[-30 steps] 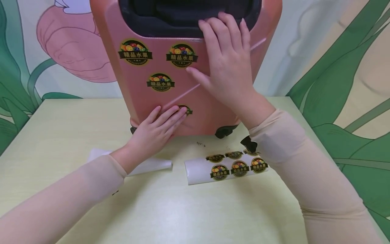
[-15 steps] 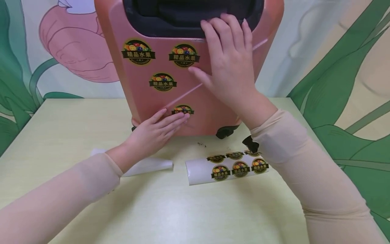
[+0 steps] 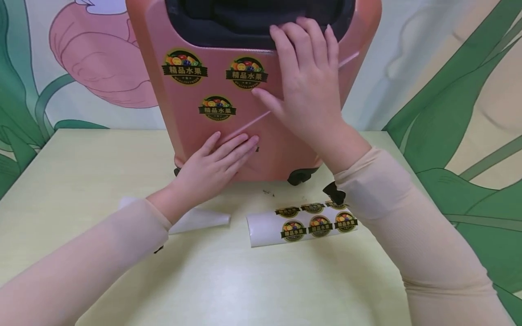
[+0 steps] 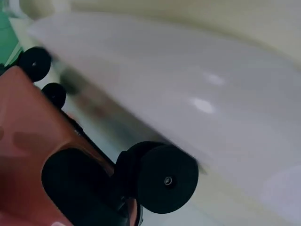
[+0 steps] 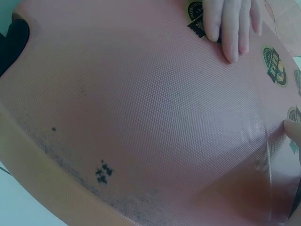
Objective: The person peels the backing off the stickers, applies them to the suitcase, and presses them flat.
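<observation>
Left hand lies over a sticker — right hand touches the suitcase.

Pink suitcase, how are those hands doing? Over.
Left hand over lowest sticker, mostly hiding it in head view. Right hand on suitcase near its top. Three more stickers higher up. Nothing visibly obstructing.

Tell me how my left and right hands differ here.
Your left hand is low on the suitcase; your right hand is higher, reaching the black panel. In the head view, the left hand's fingers slant up and rightward, while the right hand's aim mostly upward. Both touch the suitcase.
</observation>
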The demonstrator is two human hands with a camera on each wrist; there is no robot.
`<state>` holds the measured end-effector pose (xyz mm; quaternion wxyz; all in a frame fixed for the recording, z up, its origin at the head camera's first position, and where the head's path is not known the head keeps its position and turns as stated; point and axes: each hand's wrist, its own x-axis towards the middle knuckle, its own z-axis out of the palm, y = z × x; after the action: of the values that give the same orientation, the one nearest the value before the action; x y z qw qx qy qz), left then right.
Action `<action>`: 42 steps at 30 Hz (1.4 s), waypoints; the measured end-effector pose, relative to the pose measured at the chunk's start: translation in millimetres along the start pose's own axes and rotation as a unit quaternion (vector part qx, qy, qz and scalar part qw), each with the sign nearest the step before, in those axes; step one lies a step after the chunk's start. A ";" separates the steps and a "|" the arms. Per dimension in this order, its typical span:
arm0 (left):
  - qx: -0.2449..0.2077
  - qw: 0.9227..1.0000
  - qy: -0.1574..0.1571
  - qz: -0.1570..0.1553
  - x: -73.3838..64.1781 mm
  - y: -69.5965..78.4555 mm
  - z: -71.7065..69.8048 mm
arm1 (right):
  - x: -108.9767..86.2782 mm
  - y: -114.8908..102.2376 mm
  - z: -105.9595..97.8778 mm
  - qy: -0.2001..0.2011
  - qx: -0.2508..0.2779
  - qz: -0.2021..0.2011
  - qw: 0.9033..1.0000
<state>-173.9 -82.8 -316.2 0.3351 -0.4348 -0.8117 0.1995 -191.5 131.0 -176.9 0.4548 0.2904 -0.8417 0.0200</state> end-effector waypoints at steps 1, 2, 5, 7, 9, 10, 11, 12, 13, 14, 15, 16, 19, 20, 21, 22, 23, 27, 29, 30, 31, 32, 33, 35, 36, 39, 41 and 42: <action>0.004 1.000 0.003 -0.004 2.1 0.5 0.8 | 0.0 0.1 -0.2 0.000 0.000 0.000 1.000; 0.010 1.000 -0.007 0.005 3.2 2.2 1.5 | 0.0 0.1 -0.4 0.000 0.003 0.001 1.000; 0.013 0.998 -0.038 0.048 2.2 11.3 7.2 | 0.0 0.3 -0.4 0.000 -0.002 -0.001 1.000; 0.008 0.996 -0.050 0.073 0.7 15.7 10.5 | 0.3 0.1 -0.1 0.003 0.009 0.000 1.000; -0.006 0.997 -0.037 0.070 1.2 16.7 9.8 | 0.5 0.1 0.2 0.002 0.005 0.000 1.000; -0.007 0.998 -0.022 0.059 2.4 15.6 8.1 | 0.3 0.2 0.2 0.001 0.005 0.001 1.000; -0.009 0.999 -0.008 0.042 3.8 13.9 6.7 | 0.2 0.5 0.1 0.000 0.007 0.003 1.000; -0.008 1.000 0.005 0.023 5.3 12.0 5.3 | 0.2 0.7 0.2 -0.001 0.009 0.004 1.000; -0.005 1.000 0.016 0.003 5.8 9.7 3.8 | 0.6 0.2 0.5 -0.001 0.009 0.005 1.000; 0.002 1.000 0.021 -0.013 6.2 7.6 2.6 | 1.0 -0.2 0.8 -0.001 0.009 0.005 1.000; 0.009 0.999 0.020 -0.024 6.8 6.3 1.2 | 1.1 -0.3 0.4 0.000 0.012 0.006 1.000; 0.013 0.999 0.019 -0.032 6.9 5.3 0.4 | 1.4 -0.5 0.1 0.000 0.012 0.006 1.000; 0.029 0.999 -0.009 -0.026 5.3 4.2 -0.7 | 2.1 -1.1 0.1 0.003 0.004 0.000 1.000; 0.034 0.999 -0.017 -0.018 4.5 4.1 -0.8 | 2.2 -1.3 0.0 0.004 0.001 -0.001 1.000; 0.039 0.999 -0.030 -0.003 3.5 3.9 -1.0 | 2.3 -1.4 -0.2 0.002 -0.004 -0.002 1.000; 0.041 0.998 -0.041 0.014 2.2 3.7 -0.7 | 2.3 -1.5 -0.5 -0.002 -0.009 -0.003 1.000; 0.043 0.997 -0.056 0.032 0.8 3.4 -0.8 | 2.2 -1.5 -0.9 -0.005 -0.011 -0.001 1.000; 0.024 0.993 -0.078 0.086 -4.4 1.4 -0.1 | 1.7 -1.5 -1.8 -0.016 -0.013 0.003 1.000; 0.011 0.996 -0.058 0.064 -3.3 -0.4 -0.3 | 1.1 -0.9 -1.1 -0.015 -0.014 0.002 1.000; 0.009 0.998 -0.043 0.045 -2.2 -1.9 -0.5 | 1.0 -0.6 -0.7 -0.013 -0.014 0.000 1.000; 0.007 0.999 -0.029 0.028 -1.0 -3.3 -0.9 | 1.0 -0.4 -0.5 -0.010 -0.014 -0.001 1.000; 0.002 1.000 -0.015 0.013 0.1 -4.5 -1.5 | 0.9 -0.2 -0.2 -0.008 -0.015 -0.002 1.000; 0.001 1.000 -0.005 0.001 0.5 -5.2 -1.6 | 0.7 0.0 -0.1 -0.008 -0.016 -0.002 1.000; 0.000 1.000 -0.002 -0.004 -1.1 -6.2 -2.1 | 0.7 0.0 -0.5 -0.008 -0.017 -0.002 1.000; 0.003 1.000 -0.006 0.003 -3.1 -6.1 -1.5 | 0.7 0.0 -0.7 -0.008 -0.017 -0.002 1.000; 0.011 0.999 -0.040 0.030 -10.4 -5.4 -0.7 | 0.5 0.1 -1.6 -0.012 -0.019 -0.004 1.000; 0.022 0.996 -0.068 0.048 -15.1 -6.1 -0.7 | 0.4 0.4 -2.1 -0.015 -0.022 -0.005 1.000; 0.023 0.995 -0.078 0.057 -17.1 -6.6 -1.1 | 0.1 0.7 -2.4 -0.016 -0.023 -0.005 1.000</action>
<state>-170.1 -100.7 -317.7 0.2686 -0.4554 -0.8047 0.2700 -190.1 132.3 -175.2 0.4478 0.2845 -0.8476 -0.0064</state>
